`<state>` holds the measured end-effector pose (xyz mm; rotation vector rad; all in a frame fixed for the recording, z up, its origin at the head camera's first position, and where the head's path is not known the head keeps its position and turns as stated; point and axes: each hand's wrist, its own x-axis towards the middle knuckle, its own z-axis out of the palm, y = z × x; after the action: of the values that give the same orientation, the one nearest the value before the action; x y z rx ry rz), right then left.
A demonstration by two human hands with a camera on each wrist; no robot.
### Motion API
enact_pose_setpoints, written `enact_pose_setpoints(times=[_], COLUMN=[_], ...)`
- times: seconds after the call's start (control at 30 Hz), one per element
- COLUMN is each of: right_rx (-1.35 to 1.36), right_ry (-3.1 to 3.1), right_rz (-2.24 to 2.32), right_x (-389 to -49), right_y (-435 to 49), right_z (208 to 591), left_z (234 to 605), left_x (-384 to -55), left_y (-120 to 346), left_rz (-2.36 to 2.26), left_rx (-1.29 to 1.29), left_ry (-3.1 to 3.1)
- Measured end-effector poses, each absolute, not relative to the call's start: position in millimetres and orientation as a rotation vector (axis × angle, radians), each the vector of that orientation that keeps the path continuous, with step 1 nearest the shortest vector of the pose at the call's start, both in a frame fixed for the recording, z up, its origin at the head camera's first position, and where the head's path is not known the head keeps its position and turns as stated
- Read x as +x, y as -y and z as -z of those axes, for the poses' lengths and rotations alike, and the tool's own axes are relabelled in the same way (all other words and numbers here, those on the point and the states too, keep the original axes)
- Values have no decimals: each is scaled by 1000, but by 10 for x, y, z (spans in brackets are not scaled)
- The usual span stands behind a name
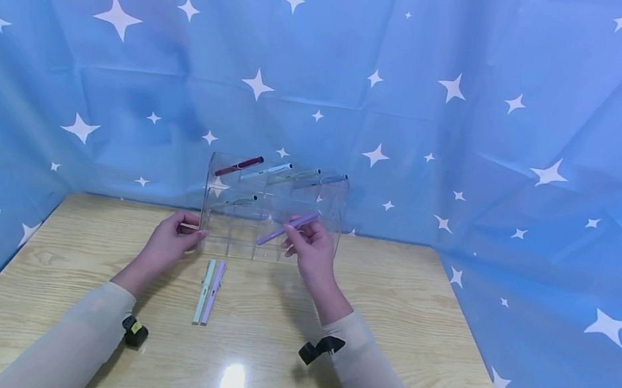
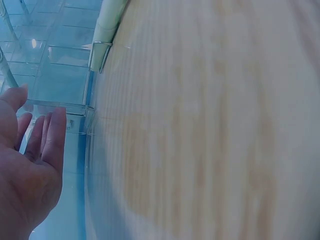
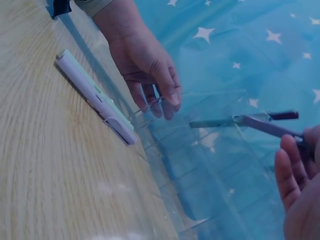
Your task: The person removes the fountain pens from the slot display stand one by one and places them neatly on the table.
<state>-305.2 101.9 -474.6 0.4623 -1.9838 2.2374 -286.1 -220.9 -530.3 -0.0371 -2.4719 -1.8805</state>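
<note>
A clear, compartmented pen rack (image 1: 245,232) stands upright at the back of the table. My left hand (image 1: 174,239) holds its lower left side between thumb and fingers, as the right wrist view also shows. In my right hand (image 1: 310,254) a lavender pen (image 1: 289,228) is pinched, tilted up to the right in front of the rack's right half. The top row bears a dark red pen (image 1: 239,166), a light blue pen (image 1: 267,171), a green pen (image 1: 294,177) and a blue pen (image 1: 321,181). Below them at left lies another green pen (image 1: 239,201).
On the wooden table (image 1: 388,326), a mint pen (image 1: 204,292) and a second lavender pen (image 1: 213,293) lie side by side before the rack. A blue star-patterned cloth (image 1: 328,76) hangs close behind it.
</note>
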Motion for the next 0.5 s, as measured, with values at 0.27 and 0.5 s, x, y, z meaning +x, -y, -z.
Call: enact_pose_setpoints(times=[0.27, 0.5], right_rx=[472, 515], right_ry=[2062, 2101], right_rz=[-2224, -2264], right_x=[-3029, -2986], right_y=[-994, -952], right_z=[4818, 4866], left_z=[5293, 5291], left_x=[-2852, -2850], left_y=[2214, 2209], left_rz=[1905, 1898], left_rx=[-32, -35], left_ry=[2467, 2471])
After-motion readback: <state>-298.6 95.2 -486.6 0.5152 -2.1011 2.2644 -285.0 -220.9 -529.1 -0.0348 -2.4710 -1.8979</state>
